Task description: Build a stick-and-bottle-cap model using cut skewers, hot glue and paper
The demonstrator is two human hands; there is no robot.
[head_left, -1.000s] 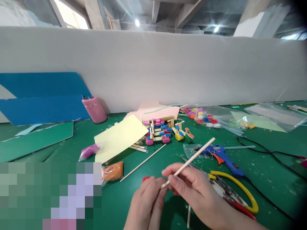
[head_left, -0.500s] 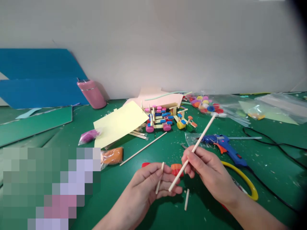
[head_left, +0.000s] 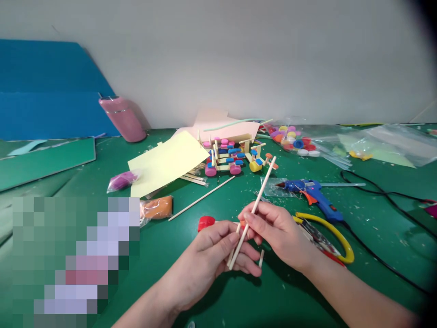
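Wooden sticks come together in the head view, at the middle of the clock face. The right hand [head_left: 275, 228] pinches a long stick [head_left: 262, 189] between thumb and fingers, its upper end toward one o'clock, its lower end toward seven, over the left hand. The left hand [head_left: 213, 248] holds a short stick [head_left: 238, 229] under its thumb, with other fingers loosely spread. Both sticks run side by side; whether they touch, I cannot tell. Around the hands on the green worktop [head_left: 290, 296], a small stick piece [head_left: 261, 258] lies at four o'clock, red caps [head_left: 206, 222] at ten, small wheeled models [head_left: 223, 159] near twelve, a blue glue gun [head_left: 322, 200] at two, and a yellow handle [head_left: 348, 246] at three.
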